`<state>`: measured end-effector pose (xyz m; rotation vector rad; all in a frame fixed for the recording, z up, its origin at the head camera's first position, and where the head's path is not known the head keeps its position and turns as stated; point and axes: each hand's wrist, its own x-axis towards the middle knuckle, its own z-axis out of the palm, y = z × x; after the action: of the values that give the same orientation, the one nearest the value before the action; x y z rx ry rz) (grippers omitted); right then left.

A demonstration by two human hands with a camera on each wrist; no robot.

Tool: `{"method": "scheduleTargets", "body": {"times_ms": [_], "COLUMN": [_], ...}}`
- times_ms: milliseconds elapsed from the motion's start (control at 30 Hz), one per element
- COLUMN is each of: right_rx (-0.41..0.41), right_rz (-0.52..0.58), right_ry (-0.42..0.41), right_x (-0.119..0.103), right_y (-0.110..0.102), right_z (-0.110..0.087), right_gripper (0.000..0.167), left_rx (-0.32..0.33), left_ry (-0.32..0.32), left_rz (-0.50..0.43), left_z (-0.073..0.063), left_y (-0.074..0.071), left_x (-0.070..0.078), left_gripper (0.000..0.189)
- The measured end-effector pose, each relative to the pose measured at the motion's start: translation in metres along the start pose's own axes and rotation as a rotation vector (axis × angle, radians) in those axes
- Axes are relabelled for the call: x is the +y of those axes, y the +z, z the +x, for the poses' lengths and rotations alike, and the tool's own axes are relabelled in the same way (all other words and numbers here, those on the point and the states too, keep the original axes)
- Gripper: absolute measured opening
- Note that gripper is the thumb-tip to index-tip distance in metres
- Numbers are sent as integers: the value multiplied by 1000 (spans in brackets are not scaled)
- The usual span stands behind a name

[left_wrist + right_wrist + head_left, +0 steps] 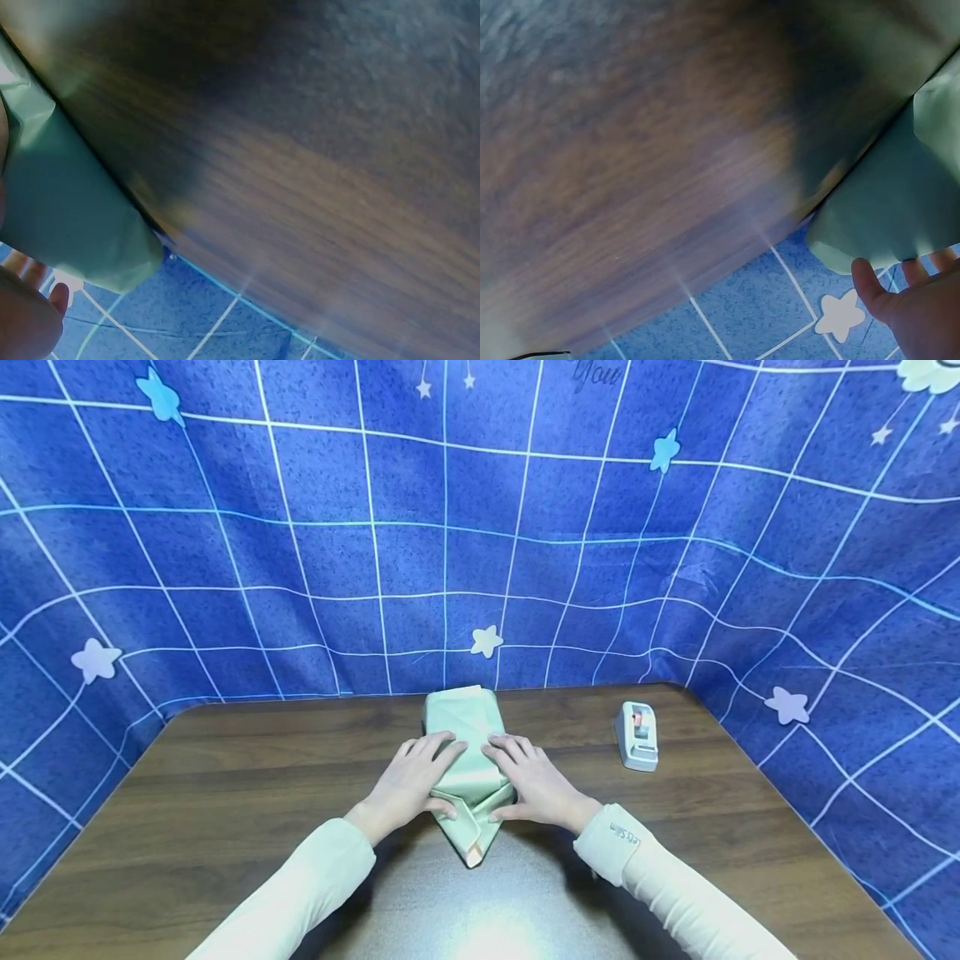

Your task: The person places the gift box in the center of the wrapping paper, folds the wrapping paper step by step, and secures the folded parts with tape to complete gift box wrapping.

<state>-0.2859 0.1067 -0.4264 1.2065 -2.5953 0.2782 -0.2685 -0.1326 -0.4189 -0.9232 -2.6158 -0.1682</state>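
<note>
A box-like package in pale green wrapping paper (468, 714) lies on the table, its near end folded into a pointed flap (472, 843). My left hand (412, 777) rests on its left side, fingers on the top and thumb by the near-end folds. On the opposite side my right hand (534, 781) lies the same way, its fingertips on the top edge and thumb beside the flap. Both wrist views show the green side wall of the package (67, 187) with fingers over its upper edge. What is inside the paper is hidden.
A light blue and white tape dispenser (637, 737) with a small roll stands to the right of the package. The brown wooden table (262, 768) ends at a blue curtain (315, 552) with white grid lines and stars, which hangs behind and on both sides.
</note>
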Motion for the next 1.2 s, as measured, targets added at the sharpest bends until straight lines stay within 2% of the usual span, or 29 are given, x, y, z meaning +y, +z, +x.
{"method": "scheduleTargets", "body": {"times_ms": [233, 533, 733, 1200], "right_rx": [21, 48, 54, 91], "right_rz": [-2, -2, 19, -52], "right_ry": [-5, -21, -11, -4], "right_x": [0, 0, 0, -3], "right_y": [2, 1, 1, 5], "right_z": [1, 0, 0, 1], "right_gripper": [92, 77, 74, 70], "left_rx": [22, -4, 14, 58], "left_ry": [-2, -85, -98, -122], "left_rz": [-6, -27, -39, 19], "left_z": [-1, -2, -3, -5], "left_y": [1, -3, -1, 9], "left_x": [1, 12, 15, 16], "left_gripper": [93, 87, 91, 91]}}
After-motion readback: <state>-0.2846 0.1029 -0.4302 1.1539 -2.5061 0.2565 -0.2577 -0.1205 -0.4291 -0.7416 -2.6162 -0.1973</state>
